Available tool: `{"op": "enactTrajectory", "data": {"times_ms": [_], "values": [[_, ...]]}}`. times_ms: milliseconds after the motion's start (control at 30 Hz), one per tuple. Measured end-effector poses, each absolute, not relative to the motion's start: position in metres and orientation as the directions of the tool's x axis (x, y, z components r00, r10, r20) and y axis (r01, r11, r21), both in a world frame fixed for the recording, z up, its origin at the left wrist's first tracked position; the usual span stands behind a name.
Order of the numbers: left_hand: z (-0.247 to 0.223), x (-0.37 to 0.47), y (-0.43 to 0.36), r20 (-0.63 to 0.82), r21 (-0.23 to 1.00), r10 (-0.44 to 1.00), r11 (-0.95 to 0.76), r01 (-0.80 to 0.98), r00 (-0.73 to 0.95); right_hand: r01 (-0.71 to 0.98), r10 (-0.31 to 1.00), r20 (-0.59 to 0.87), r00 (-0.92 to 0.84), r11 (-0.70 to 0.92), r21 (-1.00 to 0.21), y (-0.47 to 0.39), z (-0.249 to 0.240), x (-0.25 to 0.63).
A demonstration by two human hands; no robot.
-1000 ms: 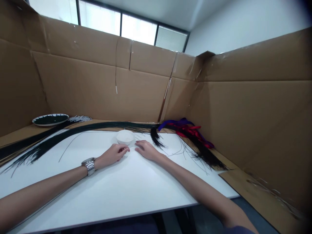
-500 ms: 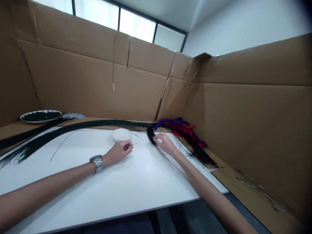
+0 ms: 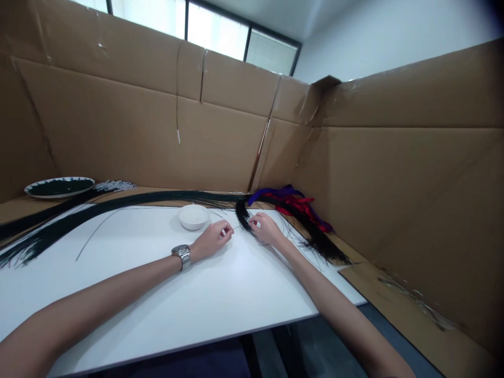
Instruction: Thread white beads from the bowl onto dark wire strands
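1. The white board (image 3: 189, 304) lies below both hands.
2. The right hand (image 3: 265, 229) is at the short black bundle (image 3: 241, 211); whether its fingers grip any strand, one cannot tell.
3. The left hand (image 3: 212, 239) has thumb and fingers pinched together on a thin strand (image 3: 237, 227).
4. This strand points toward the right hand; it seems very light, springy, perhaps slippery, so best held near its tip.

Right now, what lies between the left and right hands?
The head view shows a thin dark strand by the left hand, the lower end of a curved black strand bundle by the right hand, and white tabletop.
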State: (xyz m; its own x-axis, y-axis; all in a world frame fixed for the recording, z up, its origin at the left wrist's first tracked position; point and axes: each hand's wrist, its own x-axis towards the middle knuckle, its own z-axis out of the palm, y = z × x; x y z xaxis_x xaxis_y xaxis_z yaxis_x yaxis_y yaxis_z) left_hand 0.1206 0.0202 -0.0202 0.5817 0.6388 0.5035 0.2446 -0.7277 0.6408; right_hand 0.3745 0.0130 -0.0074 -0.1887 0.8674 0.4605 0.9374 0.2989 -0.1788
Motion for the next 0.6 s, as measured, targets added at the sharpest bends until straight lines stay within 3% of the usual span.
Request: {"op": "enactTrajectory", "data": {"times_ms": [600], "values": [[-0.019, 0.124, 0.022, 0.513, 0.673, 0.653, -0.709, 0.211, 0.557, 0.959, 0.871, 0.458, -0.176, 0.257, -0.12, 0.016, -0.013, 0.369]]}}
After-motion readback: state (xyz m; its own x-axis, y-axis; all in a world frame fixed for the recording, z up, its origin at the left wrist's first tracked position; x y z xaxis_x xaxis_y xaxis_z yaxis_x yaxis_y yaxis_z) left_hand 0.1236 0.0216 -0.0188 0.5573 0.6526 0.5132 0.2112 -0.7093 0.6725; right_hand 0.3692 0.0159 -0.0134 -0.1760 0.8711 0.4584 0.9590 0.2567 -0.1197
